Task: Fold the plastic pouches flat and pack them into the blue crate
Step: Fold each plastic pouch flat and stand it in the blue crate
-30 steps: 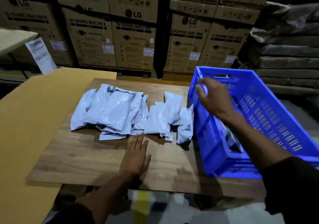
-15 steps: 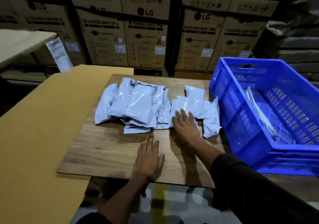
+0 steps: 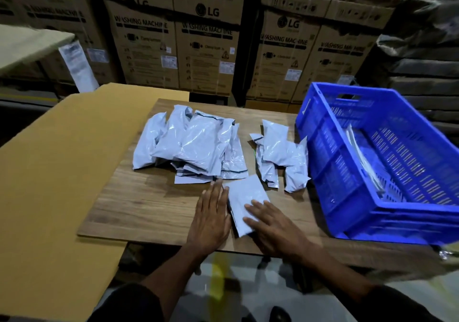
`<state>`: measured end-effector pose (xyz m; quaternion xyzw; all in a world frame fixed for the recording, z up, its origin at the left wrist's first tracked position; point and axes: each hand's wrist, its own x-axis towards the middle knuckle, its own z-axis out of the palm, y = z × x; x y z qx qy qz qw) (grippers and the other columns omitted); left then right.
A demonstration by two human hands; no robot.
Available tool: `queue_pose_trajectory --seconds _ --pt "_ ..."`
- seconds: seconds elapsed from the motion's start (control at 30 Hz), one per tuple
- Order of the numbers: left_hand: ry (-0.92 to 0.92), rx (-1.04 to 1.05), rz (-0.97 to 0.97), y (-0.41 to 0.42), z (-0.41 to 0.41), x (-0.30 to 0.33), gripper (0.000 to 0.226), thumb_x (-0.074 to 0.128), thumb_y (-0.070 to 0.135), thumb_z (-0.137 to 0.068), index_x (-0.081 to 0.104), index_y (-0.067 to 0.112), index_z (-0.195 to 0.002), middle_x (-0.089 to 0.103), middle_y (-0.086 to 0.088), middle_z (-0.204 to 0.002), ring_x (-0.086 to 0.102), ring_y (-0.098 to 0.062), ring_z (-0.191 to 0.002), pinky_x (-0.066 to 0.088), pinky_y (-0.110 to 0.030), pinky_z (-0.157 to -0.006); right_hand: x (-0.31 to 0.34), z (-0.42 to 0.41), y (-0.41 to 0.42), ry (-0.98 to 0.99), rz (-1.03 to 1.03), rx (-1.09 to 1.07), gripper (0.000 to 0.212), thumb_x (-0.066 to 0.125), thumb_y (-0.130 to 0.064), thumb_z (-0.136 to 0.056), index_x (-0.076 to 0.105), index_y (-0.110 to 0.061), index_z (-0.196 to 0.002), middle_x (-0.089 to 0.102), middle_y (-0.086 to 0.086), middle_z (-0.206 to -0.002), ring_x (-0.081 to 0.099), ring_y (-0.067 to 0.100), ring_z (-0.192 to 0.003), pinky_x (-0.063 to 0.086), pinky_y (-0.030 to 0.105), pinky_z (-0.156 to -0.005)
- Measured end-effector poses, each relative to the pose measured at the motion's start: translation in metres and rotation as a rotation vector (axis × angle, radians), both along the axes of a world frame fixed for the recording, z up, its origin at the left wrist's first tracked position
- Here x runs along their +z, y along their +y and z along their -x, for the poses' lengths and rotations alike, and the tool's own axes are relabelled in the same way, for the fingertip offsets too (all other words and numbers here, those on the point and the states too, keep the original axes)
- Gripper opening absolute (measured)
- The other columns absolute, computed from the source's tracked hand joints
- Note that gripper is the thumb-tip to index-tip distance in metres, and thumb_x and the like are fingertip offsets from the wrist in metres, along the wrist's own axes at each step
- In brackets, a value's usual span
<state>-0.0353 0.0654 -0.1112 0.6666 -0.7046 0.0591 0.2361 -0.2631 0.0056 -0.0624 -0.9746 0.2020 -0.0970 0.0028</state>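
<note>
Grey plastic pouch point(image 3: 244, 201) lies lengthwise, pointing away, with flat left hand point(image 3: 211, 218) beside and spread right hand point(image 3: 272, 227) pressing it.

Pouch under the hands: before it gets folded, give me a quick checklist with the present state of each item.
1. Single pouch apart from both piles: ok.
2. Left hand flat on board beside it: ok.
3. Right hand flat on its near corner: ok.
4. Pouch lying smooth: ok, mostly.
5. Crate within reach, room inside: ok.
6. Pouch empty of contents: cannot tell.
</note>
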Motion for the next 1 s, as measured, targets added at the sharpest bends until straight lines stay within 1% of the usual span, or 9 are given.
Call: queue_pose_trajectory --seconds 0.13,0.23,0.3,0.37,0.47,0.6,0.77,0.9,1.0 --pt "-0.205 -0.243 -0.046 0.005 -0.002 -0.003 0.077 0.052 0.04 -0.09 0.03 0.011 -0.158 0.017 -0.013 -0.169 0.016 -0.033 -0.156 0.018 -0.052 -0.124 -0.002 0.036 0.02 -0.019 -0.083 0.032 0.04 0.057 -0.02 -0.085 0.062 -0.018 -0.125 0.039 0.009 -0.157 0.029 0.029 -0.149 0.025 0.048 -0.119" --pt "-0.255 -0.29 -0.126 0.007 0.002 -0.003 0.072 0.049 0.049 -0.091 0.039 0.014 -0.154 0.028 -0.011 -0.165 0.02 -0.033 -0.154 0.022 -0.054 -0.122 0.0 0.037 0.031 -0.149 -0.177 -0.199 0.036 0.052 -0.026 -0.084 0.065 -0.017 -0.117 0.046 0.004 -0.153 0.031 0.025 -0.148 0.032 0.046 -0.114" --pt "-0.241 -0.248 -0.156 0.01 0.008 -0.003 0.066 0.046 0.05 -0.094 0.045 0.015 -0.15 0.036 -0.01 -0.161 0.025 -0.034 -0.152 0.026 -0.055 -0.12 -0.005 0.025 0.036 -0.186 -0.231 -0.405 0.041 0.049 -0.036 -0.091 0.06 -0.017 -0.127 0.047 0.003 -0.152 0.034 0.023 -0.145 0.035 0.048 -0.112" --pt "-0.216 -0.198 -0.135 0.014 0.011 -0.003 0.061 0.044 0.05 -0.096 0.05 0.015 -0.145 0.044 -0.011 -0.155 0.033 -0.035 -0.148 0.027 -0.055 -0.118 -0.017 0.015 0.037 -0.096 -0.245 -0.487 0.053 0.044 -0.048 -0.097 0.052 -0.017 -0.139 0.043 0.003 -0.154 0.032 0.024 -0.147 0.031 0.051 -0.115" --pt "-0.192 -0.096 -0.046 0.021 0.014 0.0 0.054 0.046 0.047 -0.095 0.061 0.012 -0.133 0.057 -0.012 -0.138 0.045 -0.038 -0.137 0.028 -0.058 -0.115 -0.024 0.014 0.027 0.012 -0.215 -0.366 0.055 0.04 -0.043 -0.099 0.045 -0.015 -0.146 0.037 0.002 -0.159 0.023 0.022 -0.15 0.022 0.054 -0.117" --pt "-0.136 0.007 0.056 0.027 0.025 0.01 0.045 0.044 0.035 -0.097 0.067 0.007 -0.124 0.064 -0.012 -0.126 0.056 -0.037 -0.127 0.027 -0.06 -0.115 -0.015 0.015 0.007 0.063 -0.2 -0.16 0.059 0.035 -0.028 -0.093 0.043 -0.009 -0.149 0.031 0.004 -0.161 0.015 0.026 -0.152 0.003 0.048 -0.121" --pt "0.018 -0.144 0.09 0.017 0.058 0.015 0.045 0.04 0.016 -0.094 0.066 -0.005 -0.125 0.066 -0.019 -0.131 0.062 -0.034 -0.124 0.031 -0.047 -0.113 -0.016 -0.005 0.018 -0.063 -0.37 -0.314 0.069 0.018 -0.036 -0.094 0.033 -0.006 -0.154 0.028 0.008 -0.162 0.016 0.019 -0.152 -0.003 0.028 -0.123" --pt "-0.026 -0.103 -0.033 0.015 0.064 0.003 0.051 0.034 0.019 -0.098 0.061 -0.006 -0.133 0.061 -0.02 -0.138 0.056 -0.033 -0.132 0.028 -0.045 -0.115 -0.029 -0.007 0.021 0.001 -0.232 -0.328 0.058 0.027 -0.03 -0.101 0.039 -0.005 -0.151 0.036 0.01 -0.158 0.03 0.025 -0.149 0.01 0.037 -0.121" --pt "-0.04 -0.057 -0.07 0.011 0.064 0.004 0.053 0.032 0.022 -0.099 0.061 -0.003 -0.135 0.061 -0.015 -0.141 0.055 -0.03 -0.134 0.029 -0.045 -0.114 -0.028 -0.009 0.019 0.031 -0.179 -0.353 0.058 0.029 -0.031 -0.101 0.038 -0.004 -0.152 0.035 0.01 -0.159 0.029 0.023 -0.149 0.012 0.038 -0.12"
